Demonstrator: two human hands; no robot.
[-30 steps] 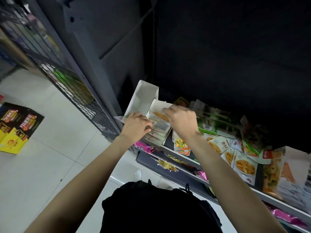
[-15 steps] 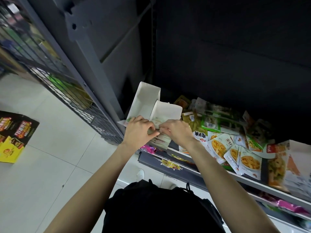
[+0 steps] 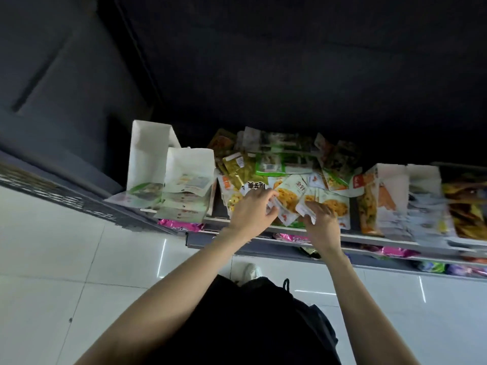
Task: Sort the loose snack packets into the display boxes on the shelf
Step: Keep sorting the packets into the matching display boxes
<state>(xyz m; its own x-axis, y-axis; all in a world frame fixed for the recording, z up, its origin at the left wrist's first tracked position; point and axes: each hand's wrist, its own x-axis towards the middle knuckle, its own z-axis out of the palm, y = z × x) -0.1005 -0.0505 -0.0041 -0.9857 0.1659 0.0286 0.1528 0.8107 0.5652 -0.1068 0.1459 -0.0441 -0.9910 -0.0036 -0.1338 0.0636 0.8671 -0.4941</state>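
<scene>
A pile of loose snack packets lies on the shelf between display boxes. Two white display boxes stand at the left: one at the far left and one beside it with white packets stacked in it. My left hand reaches into the pile, its fingers curled on a white packet with a yellow food picture. My right hand pinches the lower edge of a similar white packet beside it.
An orange-and-white display box and more boxes with packets stand on the right of the shelf. A lower shelf holds pink packets. The shelf's dark back panel rises behind. White floor tiles and my shoe lie below.
Both hands left the second white box at the left and moved right into the loose pile, where they now hold white packets. The camera view swung to the right.
</scene>
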